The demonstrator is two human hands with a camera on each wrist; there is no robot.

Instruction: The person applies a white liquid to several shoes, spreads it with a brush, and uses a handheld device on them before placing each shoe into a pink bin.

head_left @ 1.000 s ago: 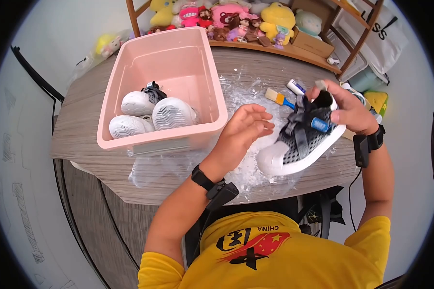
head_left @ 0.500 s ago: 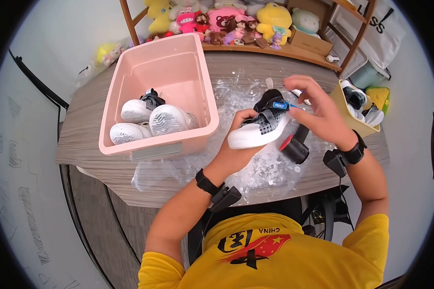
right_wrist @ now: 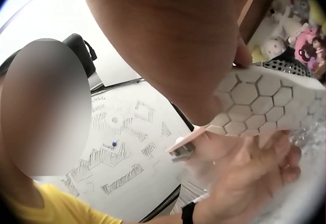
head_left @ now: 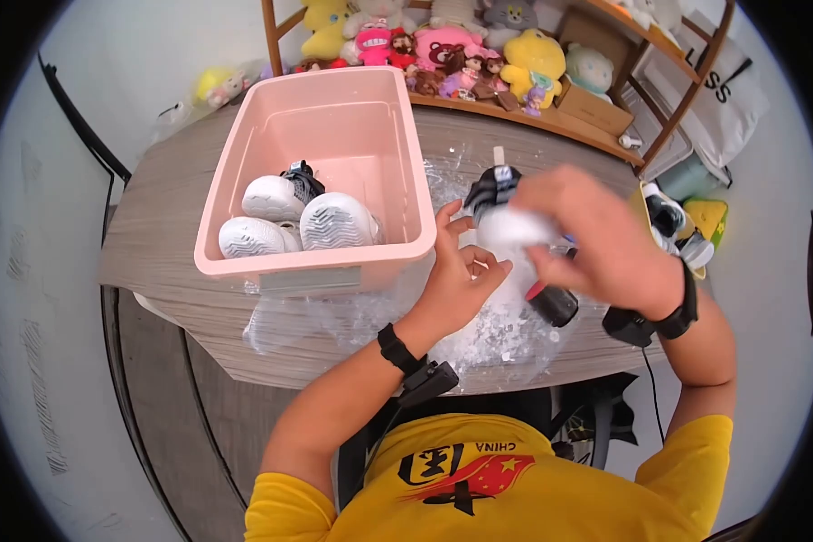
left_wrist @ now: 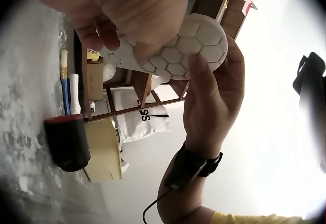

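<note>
A black-and-grey sneaker (head_left: 495, 188) with a white sole is held up over the table, its far end tipped away. My right hand (head_left: 596, 239) grips it by the near end. In the left wrist view, the right thumb presses on the hexagon-patterned sole (left_wrist: 178, 53). My left hand (head_left: 456, 285) is just left of and below the sneaker, fingers loosely bent near the sole. From the right wrist view, the left hand (right_wrist: 244, 175) shows beneath the sole, not wrapped around it. The sneaker's near end is motion-blurred in the head view.
A pink bin (head_left: 321, 266) with three shoes stands on the left. White-flecked plastic sheeting (head_left: 321, 316) covers part of the table. Close by are a black cylinder with a red end (head_left: 556, 304), a paintbrush (left_wrist: 64, 81) and a yellow container (left_wrist: 104, 150). Plush toys line a shelf (head_left: 551, 126) behind.
The sneaker went from the right hand to the left hand's grip, then back to the right. It has turned from upper-side view to sole outward. The left hand has let go.
</note>
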